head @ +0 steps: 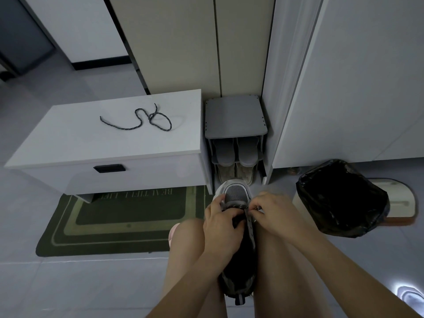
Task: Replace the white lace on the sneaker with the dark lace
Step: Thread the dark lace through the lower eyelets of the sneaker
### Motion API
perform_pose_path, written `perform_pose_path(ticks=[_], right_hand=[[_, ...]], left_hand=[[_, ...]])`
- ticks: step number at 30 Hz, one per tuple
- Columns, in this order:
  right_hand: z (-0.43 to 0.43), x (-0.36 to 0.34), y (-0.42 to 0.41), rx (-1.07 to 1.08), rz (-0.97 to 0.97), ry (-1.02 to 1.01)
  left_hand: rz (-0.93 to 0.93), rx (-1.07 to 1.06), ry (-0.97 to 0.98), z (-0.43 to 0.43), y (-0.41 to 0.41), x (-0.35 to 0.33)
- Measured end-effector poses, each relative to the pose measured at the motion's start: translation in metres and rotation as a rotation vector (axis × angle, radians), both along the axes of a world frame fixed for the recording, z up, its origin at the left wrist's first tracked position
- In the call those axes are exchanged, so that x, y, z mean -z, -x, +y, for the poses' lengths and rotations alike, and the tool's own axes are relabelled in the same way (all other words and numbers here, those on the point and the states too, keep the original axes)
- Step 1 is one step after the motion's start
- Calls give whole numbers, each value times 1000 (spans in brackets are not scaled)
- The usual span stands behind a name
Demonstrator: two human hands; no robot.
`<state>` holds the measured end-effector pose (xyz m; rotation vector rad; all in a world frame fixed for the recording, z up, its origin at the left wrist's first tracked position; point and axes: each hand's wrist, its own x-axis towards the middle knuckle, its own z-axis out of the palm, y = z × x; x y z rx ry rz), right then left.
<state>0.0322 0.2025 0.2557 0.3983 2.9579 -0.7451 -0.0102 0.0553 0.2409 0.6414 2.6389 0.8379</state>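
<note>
1. The sneaker (236, 196) stands between the person's bare knees, with its grey mesh toe pointing away towards the shoe rack (234, 115) and its dark heel nearest the camera.
2. The left hand (220, 223) grips the sneaker's left side near the tongue. Its fingers are curled over the upper and its thumb lies along the white edge by the toe.
3. The right hand (275, 214) is at the right eyelet strip. Thumb and forefinger are pressed together in a pinch on the strip's upper end, and the other fingers are curled loosely behind them. What exactly sits between the fingertips is too small to tell.
4. The dark lace (137, 120) lies loose in curls and one loop on top of the white drawer unit (68, 138) — well apart from the sneaker and touched by neither hand.
5. Grey slippers (236, 150) sit on the rack's lower shelf, just beyond the sneaker's toe.
6. A dark green doormat (114, 226) lies on the floor in front of the drawer unit, partly under it.
7. A bin lined with a black bag (339, 198) stands on the floor to the right of the right hand — near it, but not touching.
</note>
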Motion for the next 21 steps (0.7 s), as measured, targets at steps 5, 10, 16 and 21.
perform_pose_path(ticks=[5,10,16,21], right_hand=[[1,3,-2,67,1,67],[5,3,-11,60,-63,47],[9,-5,-15,71,3,70],[5,-12,-14,46,9,94]], left_hand=[[52,34,1,4,10,-4],[128,87,56,-6,17,-11],[61,-5,-72,-35,28,-15],[-66,-236,-163,-81,49,-26]])
